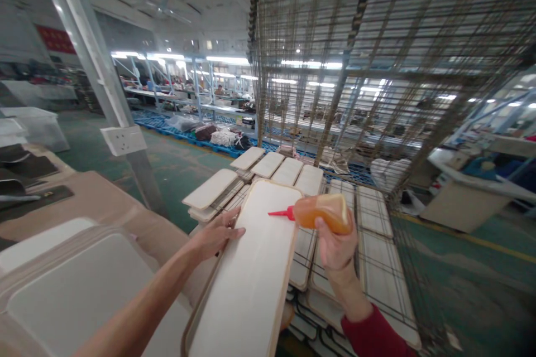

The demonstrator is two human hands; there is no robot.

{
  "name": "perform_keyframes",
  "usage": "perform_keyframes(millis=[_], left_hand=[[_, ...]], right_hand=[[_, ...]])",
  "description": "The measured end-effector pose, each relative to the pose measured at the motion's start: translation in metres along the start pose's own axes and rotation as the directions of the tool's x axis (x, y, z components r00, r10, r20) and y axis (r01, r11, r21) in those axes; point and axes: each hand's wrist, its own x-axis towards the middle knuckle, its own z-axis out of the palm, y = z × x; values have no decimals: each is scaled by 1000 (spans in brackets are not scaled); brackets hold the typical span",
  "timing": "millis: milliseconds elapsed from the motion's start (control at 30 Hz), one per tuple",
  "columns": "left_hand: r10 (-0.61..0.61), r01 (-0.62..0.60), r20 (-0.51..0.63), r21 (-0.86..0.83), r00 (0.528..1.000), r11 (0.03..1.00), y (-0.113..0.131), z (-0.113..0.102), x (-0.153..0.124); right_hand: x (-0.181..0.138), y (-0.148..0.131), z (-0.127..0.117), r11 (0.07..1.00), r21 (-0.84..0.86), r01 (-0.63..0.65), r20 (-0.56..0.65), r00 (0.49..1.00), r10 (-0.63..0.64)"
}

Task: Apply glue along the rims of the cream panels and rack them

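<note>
A long white board [251, 273] with rounded corners and a tan edge slopes away in front of me. At its left edge is my left hand [220, 232], closed on the rim with the thumb over the white face and some fingertips hidden. My right hand [337, 245] grips a squeeze bottle [320, 213] of amber liquid. The bottle lies nearly level over the board's right side. Its red nozzle [280, 213] points left above the white face; whether the tip touches is hard to tell, and no liquid is seen leaving it.
Behind stands a wire rack [310, 83] with raised grid shelves; more white boards [377, 256] lie on its lower grids. A brown-covered table [84, 195] at left bears larger white panels [84, 290]. A metal post [96, 56] with a socket box [123, 140] rises nearby.
</note>
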Motion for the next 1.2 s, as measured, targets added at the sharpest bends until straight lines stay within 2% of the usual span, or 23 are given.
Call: perform_keyframes(millis=[67, 133, 233, 300, 367, 400, 467, 533, 600, 667, 733, 800, 900, 1000, 1033, 1100, 1200], left_hand=[[-14, 14, 9, -19, 1000, 1000, -2, 1, 4], [-29, 28, -34, -36, 999, 999, -6, 0, 10], [-50, 47, -90, -35, 995, 998, -11, -2, 17], [-42, 40, -84, -19, 996, 999, -13, -2, 20], [-29, 28, -54, -14, 998, 1000, -13, -1, 22], [-27, 26, -36, -16, 999, 1000, -12, 1, 23], [-32, 32, -8, -26, 999, 999, -11, 5, 26], [-38, 37, -7, -49, 999, 998, -10, 9, 30], [-50, 47, -42, -77, 998, 996, -10, 15, 36], [-75, 66, -95, -93, 993, 994, -11, 21, 43], [-91, 79, -140, -87, 986, 993, -13, 27, 49], [-84, 73, -157, -76, 984, 994, -15, 35, 54], [-81, 73, -140, -57, 987, 996, -17, 52, 61], [-88, 85, -102, -40, 991, 996, -20, 74, 69], [-86, 84, -81, -34, 993, 996, -21, 82, 72], [-80, 79, -41, -22, 996, 997, -26, 98, 80], [-74, 74, -24, -26, 997, 997, -33, 118, 93]], right_hand=[[-5, 4, 0, 1000, -11, -24, 9, 1000, 24], [-29, 6, -8, 994, -31, -103, 75, 992, 105], [-70, 3, -26, 963, -61, -261, 243, 932, 269], [-78, -2, -33, 955, -90, -282, 279, 914, 295], [-61, -7, -32, 971, -83, -223, 203, 950, 236], [-47, -8, -29, 985, -51, -167, 108, 979, 172], [-14, -10, -23, 996, 25, -91, -25, 995, 91], [8, -10, -22, 995, 86, -51, -96, 994, 59], [8, -9, -29, 992, 106, -70, -92, 993, 80], [-10, -8, -44, 984, 84, -160, -4, 987, 160], [-33, -8, -63, 960, 30, -280, 126, 953, 274], [-45, -10, -80, 945, -13, -327, 182, 929, 324], [-21, -18, -91, 971, 21, -239, 89, 968, 236], [32, -22, -89, 988, 125, -90, -116, 988, 104], [48, -22, -88, 988, 134, -72, -142, 986, 91], [65, -18, -91, 989, 137, -62, -161, 983, 84], [52, -15, -107, 989, 104, -106, -111, 987, 117]])
